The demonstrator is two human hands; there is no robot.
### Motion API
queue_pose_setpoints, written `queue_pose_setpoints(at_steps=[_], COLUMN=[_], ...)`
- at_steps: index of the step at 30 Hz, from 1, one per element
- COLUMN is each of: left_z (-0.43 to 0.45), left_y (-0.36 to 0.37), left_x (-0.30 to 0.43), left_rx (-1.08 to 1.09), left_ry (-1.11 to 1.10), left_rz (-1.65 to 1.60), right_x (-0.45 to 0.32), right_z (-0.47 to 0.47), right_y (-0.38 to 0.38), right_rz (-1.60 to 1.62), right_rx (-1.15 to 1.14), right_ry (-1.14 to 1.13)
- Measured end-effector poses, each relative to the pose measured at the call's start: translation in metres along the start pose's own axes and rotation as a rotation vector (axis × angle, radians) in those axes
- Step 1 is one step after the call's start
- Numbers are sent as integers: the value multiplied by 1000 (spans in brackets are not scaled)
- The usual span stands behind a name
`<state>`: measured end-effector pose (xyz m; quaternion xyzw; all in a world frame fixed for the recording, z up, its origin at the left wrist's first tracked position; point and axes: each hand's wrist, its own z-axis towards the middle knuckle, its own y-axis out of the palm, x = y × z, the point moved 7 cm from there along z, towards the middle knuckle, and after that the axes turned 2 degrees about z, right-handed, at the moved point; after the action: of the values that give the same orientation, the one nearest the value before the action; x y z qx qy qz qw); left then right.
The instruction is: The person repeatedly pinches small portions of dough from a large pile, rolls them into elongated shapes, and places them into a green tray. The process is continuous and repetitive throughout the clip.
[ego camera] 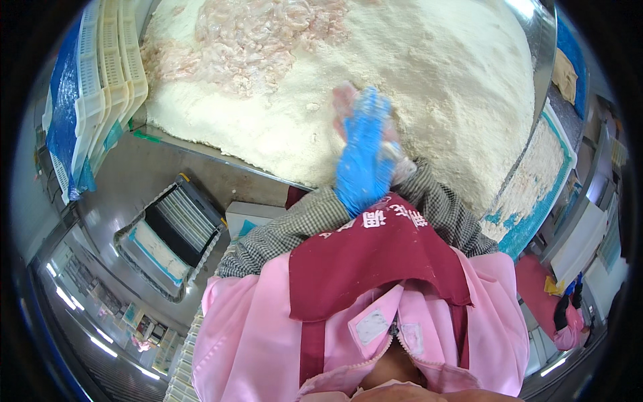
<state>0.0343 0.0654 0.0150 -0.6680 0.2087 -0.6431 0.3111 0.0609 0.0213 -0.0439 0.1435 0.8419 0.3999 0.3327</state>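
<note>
My left hand [365, 151], in a blue glove, lies over my right hand [346, 103], which wears a thin clear glove. The two are pressed together, blurred, above a broad bed of pale flour-like powder [452, 100] on a metal-edged table. Part of the right hand is hidden beneath the blue glove. Neither hand shows anything held. Beyond them, towards the upper left, wet pale-pink raw meat pieces [246, 40] lie in a heap on the powder.
Stacked plastic crates [113, 75] stand at the left of the metal table edge [236, 163]. A blue-lined tray [527, 171] of powdery pieces is at the right. A wheeled cart [173, 231] stands on the floor. Another person [570, 321] is far off at lower right.
</note>
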Motion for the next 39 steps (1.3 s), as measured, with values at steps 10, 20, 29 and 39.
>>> queue_pose_setpoints(at_steps=[10,20,29,39], left_z=[18,8,-8,9], left_y=[20,-64,-36,-48], left_x=[40,-99,-44,-45], left_rx=[-209,-51,11,136], left_ry=[196,-90,-341,-181], left_rz=[96,420,-369,-198], right_x=[-21,-16,-24,-30], right_z=[-23,-13,-7,-19], right_y=[11,-29,-9,21], right_rz=[321,-59,220,-336], right_rx=[93,131,221,-196], right_ry=[234,226,55,-102])
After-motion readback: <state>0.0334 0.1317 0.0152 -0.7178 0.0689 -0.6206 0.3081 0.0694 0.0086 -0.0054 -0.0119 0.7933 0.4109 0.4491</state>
